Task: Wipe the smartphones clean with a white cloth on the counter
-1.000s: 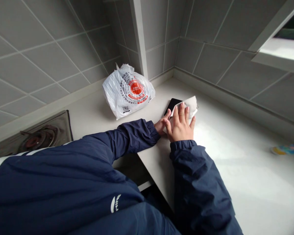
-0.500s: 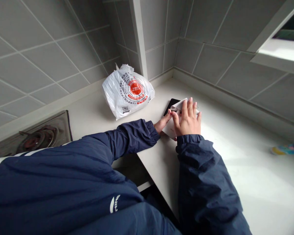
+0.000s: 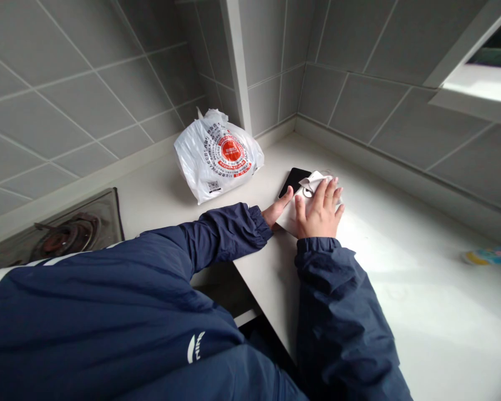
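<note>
My left hand (image 3: 276,213) grips the near-left edge of a flat, pale, smooth object (image 3: 288,221), its thumb laid on top. A small, shiny dark round mark shows on the pale surface near the middle. My right hand (image 3: 320,210) lies over the object with fingers stretched out, pressing a crumpled white tissue (image 3: 315,179) against it. Much of the tissue and the object's right part are hidden under that hand. A black panel with rounded corners (image 3: 293,179) shows beyond my left thumb; whether it belongs to the pale object I cannot tell.
A white plastic bag (image 3: 217,159) with red and black print stands on the white counter (image 3: 401,312) at the back left. The gas stove (image 3: 67,236) is at far left. A colourful packet (image 3: 490,255) lies at far right. Tiled walls (image 3: 379,111) close the corner.
My right hand has slid slightly towards me with the tissue, uncovering more of the round mark and the black panel. My left hand stays in place.
</note>
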### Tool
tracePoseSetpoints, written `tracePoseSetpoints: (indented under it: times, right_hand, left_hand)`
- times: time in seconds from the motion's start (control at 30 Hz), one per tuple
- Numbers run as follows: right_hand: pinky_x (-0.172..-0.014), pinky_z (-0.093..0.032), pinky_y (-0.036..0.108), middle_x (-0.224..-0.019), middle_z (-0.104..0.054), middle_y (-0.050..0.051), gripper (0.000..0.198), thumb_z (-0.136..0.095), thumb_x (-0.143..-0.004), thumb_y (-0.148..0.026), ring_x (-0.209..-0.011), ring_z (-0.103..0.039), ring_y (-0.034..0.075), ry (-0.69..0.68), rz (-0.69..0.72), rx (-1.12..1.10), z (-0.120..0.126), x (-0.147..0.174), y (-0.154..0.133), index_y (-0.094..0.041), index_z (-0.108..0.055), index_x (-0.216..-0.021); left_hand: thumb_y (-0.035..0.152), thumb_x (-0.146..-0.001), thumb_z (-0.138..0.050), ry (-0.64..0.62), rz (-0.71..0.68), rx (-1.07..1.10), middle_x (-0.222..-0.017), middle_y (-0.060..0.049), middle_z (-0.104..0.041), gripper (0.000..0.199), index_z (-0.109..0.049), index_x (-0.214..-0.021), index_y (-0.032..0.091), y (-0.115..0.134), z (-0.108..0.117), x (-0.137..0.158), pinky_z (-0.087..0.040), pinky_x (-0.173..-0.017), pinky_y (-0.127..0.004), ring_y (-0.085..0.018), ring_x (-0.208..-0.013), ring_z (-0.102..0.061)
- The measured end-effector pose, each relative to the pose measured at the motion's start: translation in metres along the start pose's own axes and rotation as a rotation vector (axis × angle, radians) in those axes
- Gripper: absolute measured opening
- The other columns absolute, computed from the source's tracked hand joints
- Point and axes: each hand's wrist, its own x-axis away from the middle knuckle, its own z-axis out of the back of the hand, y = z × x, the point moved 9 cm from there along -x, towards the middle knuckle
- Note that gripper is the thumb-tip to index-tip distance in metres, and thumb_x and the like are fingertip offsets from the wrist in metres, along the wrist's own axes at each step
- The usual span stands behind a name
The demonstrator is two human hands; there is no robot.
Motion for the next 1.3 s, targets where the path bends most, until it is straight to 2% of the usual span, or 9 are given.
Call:
tracePoseSetpoints:
  times: [0.17, 0.37, 0.5, 0.6, 0.83, 0.93, 1.07, 1.17, 1.3]
  right_hand:
    - [-0.117, -0.035, 0.065, -0.170, -0.020, 0.020, 0.079, -0.029, -0.102, -0.059, -0.155, -0.025, 0.041, -0.032, 0.127, 0.118, -0.004, 0.003, -0.012, -0.009, -0.026, -0.163]
    - [-0.119, -0.033, 0.063, -0.170, -0.021, 0.022, 0.078, -0.029, -0.103, -0.058, -0.155, -0.028, 0.039, -0.142, 0.108, 0.152, -0.005, 0.014, -0.024, -0.007, -0.026, -0.162]
    - [-0.119, -0.031, 0.066, -0.169, -0.023, 0.022, 0.078, -0.031, -0.102, -0.058, -0.153, -0.031, 0.039, -0.221, 0.050, 0.165, -0.003, 0.025, -0.031, -0.008, -0.028, -0.162]
    - [-0.119, -0.026, 0.071, -0.169, -0.023, 0.022, 0.076, -0.032, -0.102, -0.056, -0.152, -0.033, 0.040, -0.277, -0.011, 0.142, 0.001, 0.031, -0.034, -0.008, -0.029, -0.161]
    - [-0.119, -0.026, 0.067, -0.166, -0.024, 0.031, 0.082, -0.046, -0.099, -0.053, -0.147, -0.041, 0.045, -0.398, -0.063, 0.131, 0.005, 0.044, -0.049, 0.001, -0.030, -0.159]
    - [-0.118, -0.025, 0.068, -0.164, -0.025, 0.033, 0.087, -0.051, -0.096, -0.055, -0.146, -0.041, 0.046, -0.462, -0.074, 0.152, 0.006, 0.052, -0.055, 0.003, -0.030, -0.158]
    - [-0.119, -0.020, 0.072, -0.165, -0.029, 0.028, 0.087, -0.053, -0.095, -0.058, -0.151, -0.032, 0.045, -0.532, -0.065, 0.200, 0.011, 0.063, -0.063, -0.001, -0.034, -0.158]
    - [-0.121, -0.016, 0.070, -0.164, -0.033, 0.026, 0.085, -0.057, -0.093, -0.057, -0.154, -0.026, 0.046, -0.521, -0.001, 0.226, 0.017, 0.069, -0.070, -0.002, -0.039, -0.156]
    - [-0.121, -0.024, 0.064, -0.167, -0.026, 0.026, 0.089, -0.063, -0.091, -0.055, -0.153, -0.029, 0.043, -0.585, 0.061, 0.178, 0.010, 0.076, -0.076, -0.002, -0.036, -0.158]
  left_hand:
    - [0.058, -0.106, -0.009, 0.048, -0.024, 0.015, -0.131, -0.017, -0.069, 0.076, -0.049, -0.152, 0.012, 0.006, -0.004, 0.004, -0.033, -0.121, -0.046, -0.031, -0.134, -0.059]
    - [0.059, -0.106, -0.011, -0.006, -0.130, 0.130, -0.146, -0.016, -0.059, 0.077, -0.042, -0.157, 0.011, 0.011, -0.005, -0.004, -0.026, -0.125, -0.039, -0.026, -0.141, -0.052]
    - [0.069, -0.102, -0.011, -0.054, -0.056, 0.180, -0.149, -0.019, -0.055, 0.087, -0.039, -0.159, 0.009, 0.003, -0.007, -0.005, -0.024, -0.126, -0.041, -0.028, -0.143, -0.050]
    - [0.072, -0.100, -0.008, -0.018, -0.018, 0.189, -0.146, -0.021, -0.058, 0.091, -0.040, -0.158, 0.008, 0.002, -0.004, -0.004, -0.022, -0.126, -0.044, -0.030, -0.142, -0.051]
    - [0.082, -0.093, -0.007, 0.017, 0.127, 0.212, -0.136, -0.023, -0.064, 0.101, -0.045, -0.154, 0.010, -0.003, -0.003, 0.000, -0.021, -0.120, -0.064, -0.042, -0.133, -0.056]
    - [0.081, -0.094, -0.007, 0.000, 0.071, 0.203, -0.141, -0.023, -0.060, 0.100, -0.043, -0.155, 0.011, 0.001, -0.003, 0.000, -0.024, -0.118, -0.065, -0.043, -0.131, -0.057]
    - [0.078, -0.096, -0.009, -0.032, -0.047, 0.218, -0.145, -0.021, -0.058, 0.091, -0.040, -0.159, 0.019, 0.013, 0.000, -0.001, -0.027, -0.117, -0.065, -0.040, -0.129, -0.060]
    - [0.077, -0.097, -0.010, -0.042, -0.059, 0.258, -0.141, -0.022, -0.061, 0.091, -0.041, -0.158, 0.016, 0.019, 0.002, -0.002, -0.030, -0.119, -0.059, -0.036, -0.132, -0.059]
    - [0.075, -0.098, -0.007, -0.022, -0.028, 0.307, -0.140, -0.022, -0.062, 0.091, -0.040, -0.158, 0.015, 0.023, 0.003, -0.003, -0.033, -0.117, -0.057, -0.035, -0.135, -0.057]
